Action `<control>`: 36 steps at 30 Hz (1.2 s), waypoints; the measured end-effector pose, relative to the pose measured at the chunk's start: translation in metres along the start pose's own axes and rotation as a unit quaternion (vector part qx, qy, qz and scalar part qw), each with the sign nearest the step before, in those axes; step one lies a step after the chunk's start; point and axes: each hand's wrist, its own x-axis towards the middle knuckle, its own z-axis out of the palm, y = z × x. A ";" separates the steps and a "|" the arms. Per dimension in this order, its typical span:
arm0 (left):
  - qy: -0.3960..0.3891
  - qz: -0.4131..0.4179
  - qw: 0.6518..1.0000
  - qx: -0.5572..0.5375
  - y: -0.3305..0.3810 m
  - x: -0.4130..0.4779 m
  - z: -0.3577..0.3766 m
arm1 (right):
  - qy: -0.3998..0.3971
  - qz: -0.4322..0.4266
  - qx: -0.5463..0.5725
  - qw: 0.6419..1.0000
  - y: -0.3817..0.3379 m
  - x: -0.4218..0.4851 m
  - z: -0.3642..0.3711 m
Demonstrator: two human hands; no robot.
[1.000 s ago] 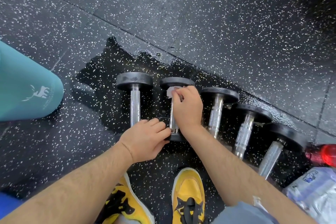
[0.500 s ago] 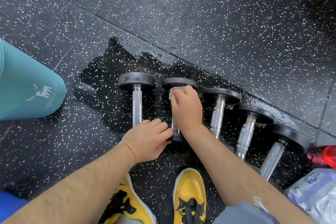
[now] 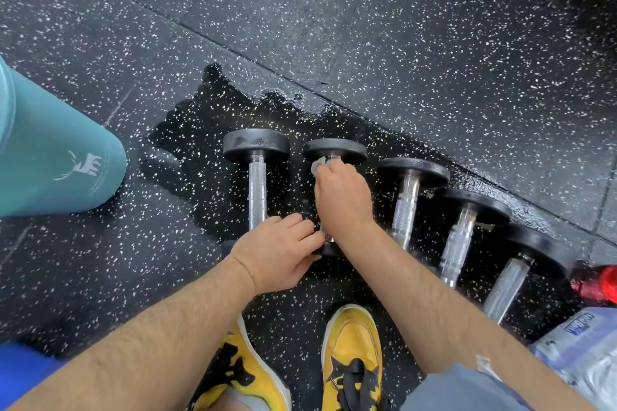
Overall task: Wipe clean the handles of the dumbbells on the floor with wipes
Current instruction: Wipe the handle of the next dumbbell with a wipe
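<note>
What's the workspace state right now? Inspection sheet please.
Surface: black speckled rubber floor, with a wet patch under the dumbbells.
Job's things: five dumbbells in a row; second from left being wiped with a white wipe; the others are the leftmost, third, fourth and fifth.
Clutter: teal bottle at left, red bottle and wipes pack at right.
Hands: right hand closed on the wipe around the handle; left hand steadies the near end.
Cables: nothing seen.
Surroundings: yellow shoes below; something blue at the lower left corner.
</note>
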 end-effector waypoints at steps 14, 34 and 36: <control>-0.002 -0.001 1.000 -0.001 0.001 0.000 -0.003 | -0.068 -0.040 0.088 0.993 0.016 -0.022 -0.004; -0.005 0.002 1.000 0.001 0.001 0.001 -0.002 | -0.005 0.261 0.373 0.891 0.018 -0.029 -0.002; -0.001 0.004 1.000 0.002 0.001 0.003 -0.002 | 0.014 0.271 0.391 0.880 0.019 -0.020 -0.003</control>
